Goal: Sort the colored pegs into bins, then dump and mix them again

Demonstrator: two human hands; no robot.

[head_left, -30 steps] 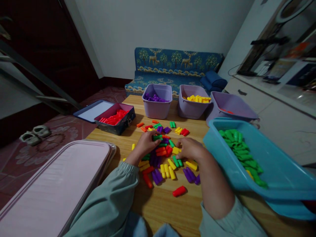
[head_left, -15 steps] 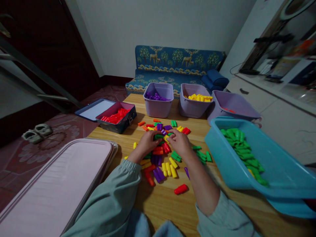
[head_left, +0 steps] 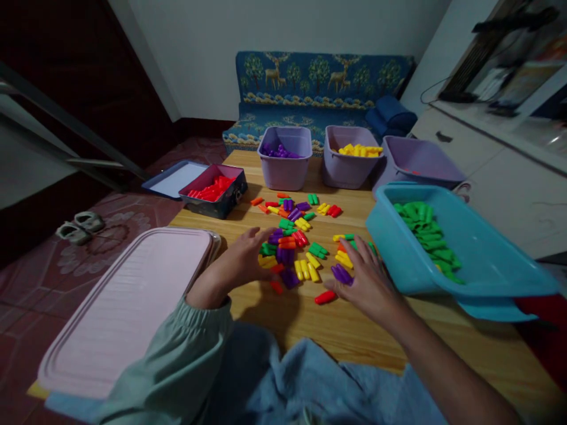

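Note:
Small tube-shaped plastic pieces in yellow, red, orange, green and purple lie scattered over the wooden table. My left hand [head_left: 241,261] is at the left side of the pile, fingers apart, beside purple pieces [head_left: 285,255] and orange ones [head_left: 287,242]. On the other side, my right hand [head_left: 368,277] spreads its fingers close to a pair of purple pieces [head_left: 341,274] and a red piece [head_left: 325,297]. Nothing is seen held in either palm. Between the hands lie yellow pieces [head_left: 306,270] and green pieces [head_left: 318,250]. Some pieces are partly hidden by my fingers.
At the back stand purple bins with purple pieces [head_left: 280,151] and yellow pieces [head_left: 359,150], plus another purple bin [head_left: 420,156]. A blue-green tub [head_left: 491,236] holds green pieces. Left are a tin [head_left: 211,208] of red pieces and a pink lidded box [head_left: 133,301]. A patterned sofa [head_left: 305,106] stands behind.
Both hands have drawn back from the middle of the pile toward me and spread apart, left hand leftward, right hand rightward. Their fingers have opened. The view has tilted down.

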